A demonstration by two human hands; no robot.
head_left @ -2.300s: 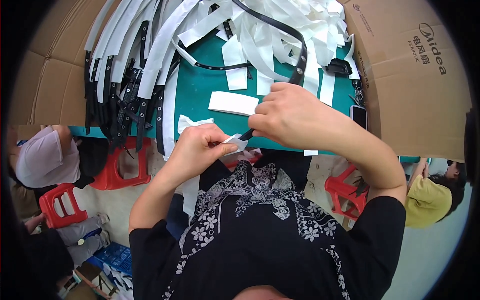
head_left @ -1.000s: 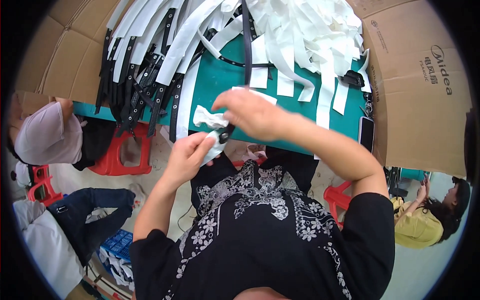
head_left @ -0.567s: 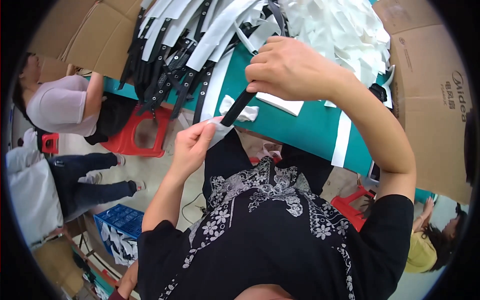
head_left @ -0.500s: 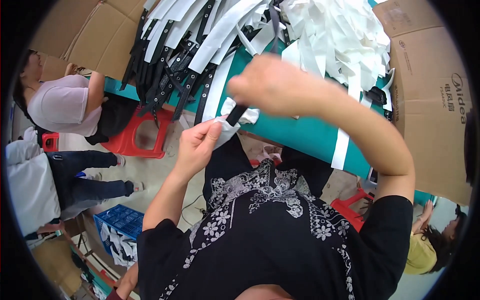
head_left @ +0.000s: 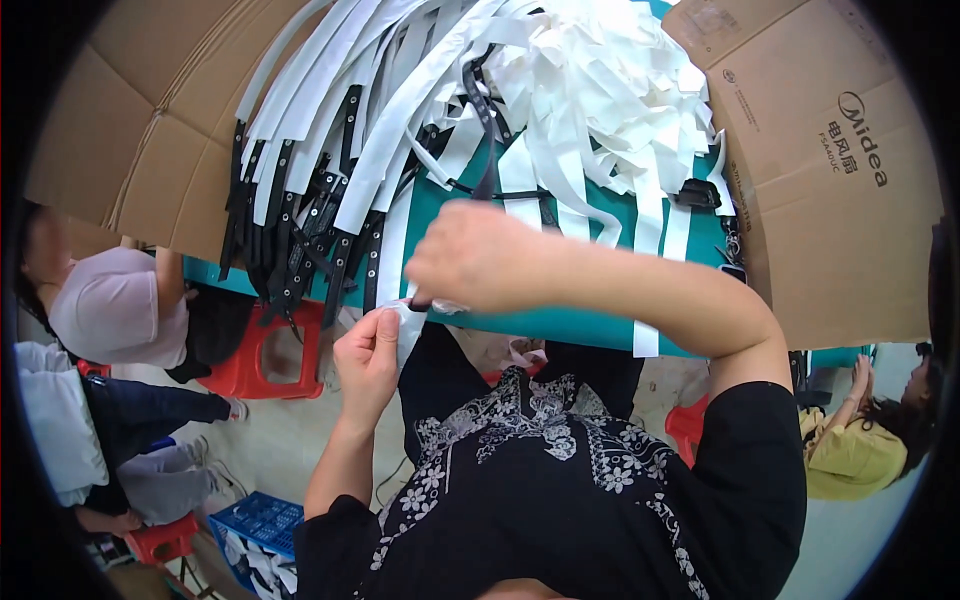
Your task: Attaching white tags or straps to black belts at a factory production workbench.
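My left hand pinches the end of a white fabric strip between thumb and fingers at the table's near edge. Just above and to its right, my right hand is closed, slightly blurred, around a black strap. A short dark bit of that strap shows under the right fist, against the white strip; whether it lies inside or on top of the fabric I cannot tell. The strap's other part runs up from the fist toward the pile. A small crumpled white piece is partly hidden beneath my right wrist.
Black straps with metal eyelets and long white strips lie at the left of the green table. A white strip heap fills the back. Cardboard boxes flank both sides. People sit nearby; a blue crate stands lower left.
The whole view has shifted, with the table now lower and further left. My right hand has come closer to the left, and less strap shows between them. Both hands keep their hold.
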